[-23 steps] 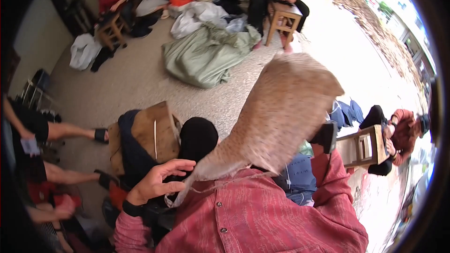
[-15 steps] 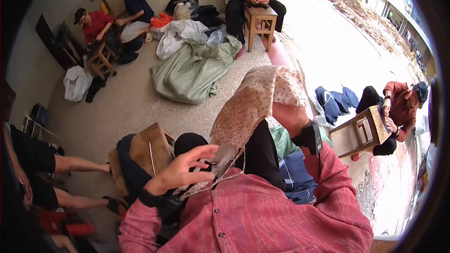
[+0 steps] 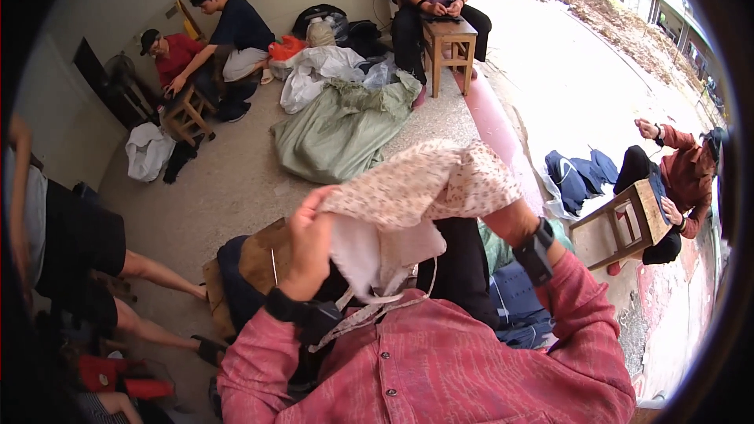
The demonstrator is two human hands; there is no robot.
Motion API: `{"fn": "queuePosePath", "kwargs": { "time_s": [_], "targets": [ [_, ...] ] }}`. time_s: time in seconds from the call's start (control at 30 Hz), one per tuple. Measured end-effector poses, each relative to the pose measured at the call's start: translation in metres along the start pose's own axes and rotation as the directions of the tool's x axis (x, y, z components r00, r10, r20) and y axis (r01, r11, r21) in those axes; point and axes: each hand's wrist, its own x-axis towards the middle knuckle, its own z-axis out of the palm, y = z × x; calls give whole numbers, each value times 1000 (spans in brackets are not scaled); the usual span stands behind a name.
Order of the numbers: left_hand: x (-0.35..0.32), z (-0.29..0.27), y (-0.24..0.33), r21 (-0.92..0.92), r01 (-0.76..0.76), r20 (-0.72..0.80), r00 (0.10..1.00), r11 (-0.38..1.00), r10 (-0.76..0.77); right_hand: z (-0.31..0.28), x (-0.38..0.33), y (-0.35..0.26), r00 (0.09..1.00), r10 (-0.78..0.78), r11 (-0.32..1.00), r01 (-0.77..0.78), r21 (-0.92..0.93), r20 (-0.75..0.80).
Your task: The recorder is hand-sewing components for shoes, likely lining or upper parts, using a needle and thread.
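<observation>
I hold a light floral cloth garment (image 3: 424, 188) up in front of my chest with both hands. My left hand (image 3: 310, 243) grips its left edge, where the pale inner lining (image 3: 377, 255) and a drawstring hang down. My right hand (image 3: 491, 200) is mostly hidden under the cloth's right side and grips it there. Both wrists carry dark bands. I wear a red shirt (image 3: 440, 369). A low wooden stool (image 3: 263, 255) with dark cloth on it stands under my left hand.
A green sack (image 3: 338, 129) and white bags (image 3: 314, 74) lie on the concrete floor ahead. People sit at small wooden stools at the far left (image 3: 184, 110), far centre (image 3: 448, 31) and right (image 3: 628, 216). Blue garments (image 3: 577, 173) lie right; a person's legs at left.
The cloth has come down from its raised, stretched position and is bunched between my hands. My left hand moved up from my lap and took hold of its left edge.
</observation>
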Motion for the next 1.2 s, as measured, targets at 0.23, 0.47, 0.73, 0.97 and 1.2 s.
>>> {"fn": "queuePosePath", "kwargs": {
  "time_s": [0.23,0.47,0.73,0.97,1.2],
  "targets": [
    [12,-35,27,-56,-79,-126,989,995,72,-67,7,8,880,417,724,-171,668,-227],
    [16,-49,48,-36,-109,-159,982,993,102,-120,19,-12,964,139,890,-21,455,-227],
    [10,-38,54,-41,-131,16,991,990,132,-187,5,-132,948,-305,844,311,436,-86],
    [13,-30,34,-60,-47,77,996,997,52,-213,-14,-110,747,48,871,-357,-339,-663],
    [-8,1,41,339,217,380,859,915,-344,-48,5,-76,995,99,880,-101,-463,-28]
  ]
}}
